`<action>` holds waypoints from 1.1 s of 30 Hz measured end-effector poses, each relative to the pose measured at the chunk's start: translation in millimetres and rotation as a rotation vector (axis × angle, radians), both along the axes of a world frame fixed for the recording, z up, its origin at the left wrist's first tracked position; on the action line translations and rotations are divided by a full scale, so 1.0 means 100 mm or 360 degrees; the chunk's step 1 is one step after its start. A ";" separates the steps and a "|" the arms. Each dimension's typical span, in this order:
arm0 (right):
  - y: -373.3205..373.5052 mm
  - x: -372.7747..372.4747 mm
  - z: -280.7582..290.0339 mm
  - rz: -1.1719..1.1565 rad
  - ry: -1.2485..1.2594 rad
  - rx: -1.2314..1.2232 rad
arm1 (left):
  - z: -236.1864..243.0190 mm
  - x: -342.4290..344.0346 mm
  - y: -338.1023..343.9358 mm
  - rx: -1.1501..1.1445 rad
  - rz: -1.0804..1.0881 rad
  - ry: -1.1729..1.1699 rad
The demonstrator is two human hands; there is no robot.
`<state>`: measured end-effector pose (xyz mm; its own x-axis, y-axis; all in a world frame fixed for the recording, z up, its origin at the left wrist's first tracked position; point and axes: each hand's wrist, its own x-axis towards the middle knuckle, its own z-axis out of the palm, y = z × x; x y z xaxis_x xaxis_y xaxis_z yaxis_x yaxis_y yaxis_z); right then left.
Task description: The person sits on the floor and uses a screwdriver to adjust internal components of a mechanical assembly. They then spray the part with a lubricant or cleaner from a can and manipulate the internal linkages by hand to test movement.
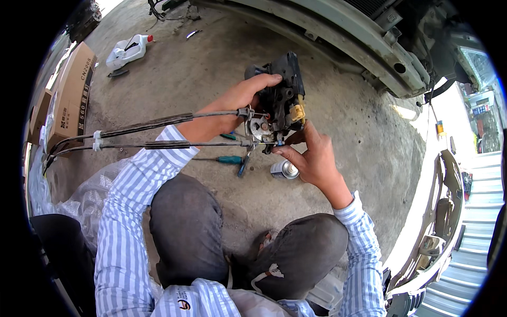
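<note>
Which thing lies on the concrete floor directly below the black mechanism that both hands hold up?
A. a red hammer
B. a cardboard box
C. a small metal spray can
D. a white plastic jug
C: the small metal spray can lies on the concrete just under the black mechanism held by the left hand and the right hand; the jug and the box lie far off to the left.

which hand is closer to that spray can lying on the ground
Right. The right hand sits just above the spray can, fingertips at the bottom of the black latch assembly. The left hand grips the latch's upper side, farther away.
</note>
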<state>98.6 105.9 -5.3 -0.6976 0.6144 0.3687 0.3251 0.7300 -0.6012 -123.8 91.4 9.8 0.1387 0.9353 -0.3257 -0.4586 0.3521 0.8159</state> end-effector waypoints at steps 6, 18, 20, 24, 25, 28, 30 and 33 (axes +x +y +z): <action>0.03 0.00 0.01 0.0001 0.0051 0.0070 | 0.06 0.05 -0.02 0.0060 -0.0049 0.0004; 0.04 -0.04 0.01 -0.0025 0.0089 -0.0164 | 0.28 0.12 -0.08 0.0549 0.0158 0.0294; 0.04 -0.04 0.09 0.0032 0.0003 -0.0278 | 0.27 0.09 -0.08 0.0577 0.0169 0.0369; -0.03 0.02 0.20 0.0303 0.0527 -0.1365 | 0.21 0.07 -0.05 0.0685 0.0203 0.0582; -0.01 0.01 0.26 0.0301 0.0449 -0.1451 | 0.19 0.06 -0.05 0.0723 0.0214 0.0651; -0.01 -0.02 0.27 0.0266 0.0325 -0.1764 | 0.20 0.08 -0.10 0.0709 0.0285 0.0630; -0.03 0.02 0.25 0.0269 0.0445 -0.1887 | 0.24 0.13 -0.10 0.0774 0.0270 0.0754; -0.04 0.03 0.23 0.0241 0.0484 -0.2009 | 0.24 0.16 -0.13 0.0784 0.0245 0.0836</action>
<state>101.7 101.7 18.2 -0.7813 0.5735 -0.2464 0.0209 -0.3704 -0.9286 -107.4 78.2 34.2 -0.0645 0.9866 0.1500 0.0215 -0.1489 0.9886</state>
